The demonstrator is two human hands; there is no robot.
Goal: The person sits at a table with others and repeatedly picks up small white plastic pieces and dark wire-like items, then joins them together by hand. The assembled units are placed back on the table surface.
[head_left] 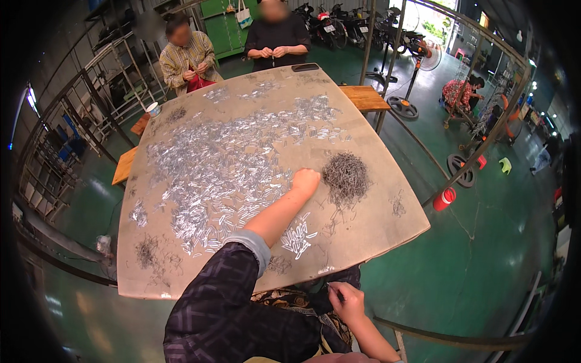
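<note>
- The left hand (pixel 305 180) reached out over the board (pixel 387 233), fingers curled under onto the surface just beside the dark wire pile (pixel 346 175) near the right edge – whether it gripped anything could not be told.
- The right hand (pixel 347 301) sat below the near edge, pinched shut on a thin dark wire (pixel 334 290).
- Shiny metal pieces (pixel 224 163) lay scattered across most of the board – thickest at its middle and left.
- A smaller dark tangle (pixel 146 251) lay by the near-left corner.
- Two people (pixel 275 36) worked at the far edge.
- The floor (pixel 484 254) was green; shelves (pixel 115 85) stood at the left, motorbikes (pixel 339 24) beyond.
</note>
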